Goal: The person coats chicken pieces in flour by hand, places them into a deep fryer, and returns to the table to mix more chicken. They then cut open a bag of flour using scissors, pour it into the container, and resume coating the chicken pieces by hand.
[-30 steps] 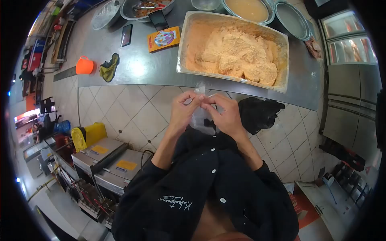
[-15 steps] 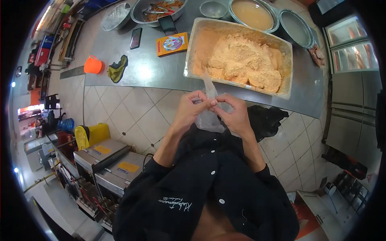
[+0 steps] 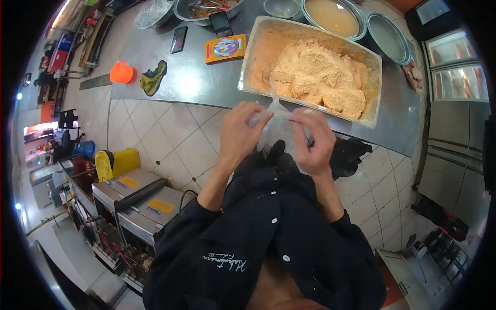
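Observation:
A clear plastic bag [image 3: 279, 130] is stretched between my hands, just off the near edge of the metal table. My left hand [image 3: 241, 131] pinches its left side between thumb and fingers. On the other side, my right hand [image 3: 313, 138] grips the bag's upper right part with closed fingertips. A twisted strip of the plastic sticks up toward the tub. Beyond both hands stands a large rectangular tub [image 3: 247, 70] holding a heap of orange-yellow floury coating [image 3: 320, 72] with lumpy pieces in it.
On the metal table [image 3: 206, 85] are an orange cup [image 3: 122, 72], a yellow-black cloth [image 3: 153, 78], two phones, a yellow box [image 3: 225, 49] and several bowls. A black bag [image 3: 349, 157] is below the table edge. Lidded metal appliances [image 3: 150, 206] stand at lower left.
My hands have moved apart from their close pinch, and the plastic bag is now spread wider between them. The view has shifted slightly.

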